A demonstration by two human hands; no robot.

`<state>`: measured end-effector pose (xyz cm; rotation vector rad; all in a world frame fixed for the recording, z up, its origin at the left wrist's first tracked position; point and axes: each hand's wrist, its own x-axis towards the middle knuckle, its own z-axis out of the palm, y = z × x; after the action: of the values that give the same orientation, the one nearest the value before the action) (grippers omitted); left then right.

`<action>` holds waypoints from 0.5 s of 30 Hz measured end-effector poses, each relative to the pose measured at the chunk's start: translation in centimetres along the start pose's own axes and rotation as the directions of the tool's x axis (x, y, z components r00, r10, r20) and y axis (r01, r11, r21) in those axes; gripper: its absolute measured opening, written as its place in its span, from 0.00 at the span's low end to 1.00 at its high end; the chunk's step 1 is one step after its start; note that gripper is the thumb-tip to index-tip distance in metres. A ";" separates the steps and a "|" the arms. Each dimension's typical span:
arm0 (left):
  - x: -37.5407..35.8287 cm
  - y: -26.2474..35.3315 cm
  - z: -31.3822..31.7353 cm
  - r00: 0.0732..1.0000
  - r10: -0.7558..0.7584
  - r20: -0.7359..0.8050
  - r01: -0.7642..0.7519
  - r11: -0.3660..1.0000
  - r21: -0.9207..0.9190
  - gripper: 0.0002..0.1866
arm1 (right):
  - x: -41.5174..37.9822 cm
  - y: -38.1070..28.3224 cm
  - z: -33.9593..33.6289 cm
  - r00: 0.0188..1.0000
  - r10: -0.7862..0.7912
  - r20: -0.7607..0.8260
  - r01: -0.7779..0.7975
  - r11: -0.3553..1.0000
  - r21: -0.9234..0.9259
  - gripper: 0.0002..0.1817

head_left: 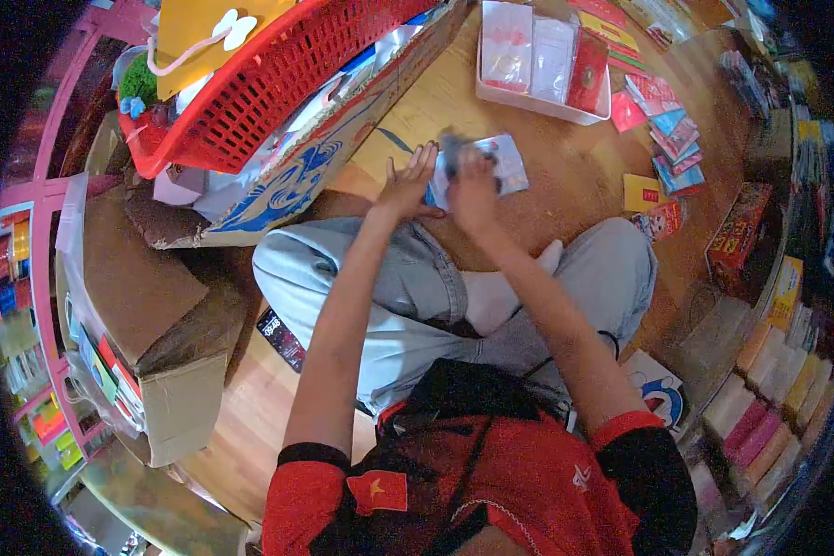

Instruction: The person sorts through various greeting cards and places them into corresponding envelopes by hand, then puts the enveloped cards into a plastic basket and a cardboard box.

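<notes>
On the wooden floor in front of my crossed legs lies a flat, pale blue-and-white packet (511, 167). My left hand (406, 188) rests at its left edge, fingers stretched out and apart. Over the packet is my right hand (473, 193), smeared by motion, with its fingers bent around a dark, soft-looking thing (452, 153). Blur hides exactly what that dark thing is. Both hands cover part of the packet's left half.
A white tray (551, 112) of packets stands ahead, with a row of colourful packets (674, 139) to its right. At left are a red basket (241, 111), a patterned carton (287, 190) and a brown box (181, 398). A phone (281, 339) lies beside my left leg.
</notes>
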<state>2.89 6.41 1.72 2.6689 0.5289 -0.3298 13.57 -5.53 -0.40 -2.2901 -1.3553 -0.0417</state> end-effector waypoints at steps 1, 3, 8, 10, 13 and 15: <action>0.5 -0.9 -0.2 0.998 0.017 0.065 -0.018 1.000 0.018 0.59 | -0.3 -1.6 -0.2 1.000 -0.002 -0.004 0.002 1.000 0.001 0.29; 0.2 -1.9 -0.9 0.995 -0.025 0.096 0.034 0.995 -0.096 0.47 | -1.1 -3.6 -1.4 0.997 0.032 0.065 -0.045 0.976 0.214 0.32; -0.9 3.1 0.1 0.924 -0.220 -0.314 0.051 0.881 -0.470 0.41 | 0.4 1.8 -8.2 0.991 0.068 0.114 -0.105 0.926 0.363 0.34; 0.7 6.8 1.3 0.849 -0.267 -0.457 0.010 0.871 -0.491 0.39 | 0.9 5.3 -8.5 0.945 -0.006 0.326 -0.043 0.989 0.143 0.32; 3.6 9.0 3.1 0.760 -0.278 -0.587 0.100 0.943 -0.316 0.37 | 0.6 7.6 -6.1 0.917 0.004 0.398 0.042 0.993 -0.107 0.31; 6.3 8.0 3.0 0.809 -0.014 -0.588 -0.050 0.994 -0.093 0.37 | -0.2 7.8 -4.3 0.947 0.013 0.322 0.031 0.991 -0.131 0.30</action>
<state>11.41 0.31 -0.22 2.6377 0.6730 0.5491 20.83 -10.56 0.39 -2.4845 -1.5652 0.2575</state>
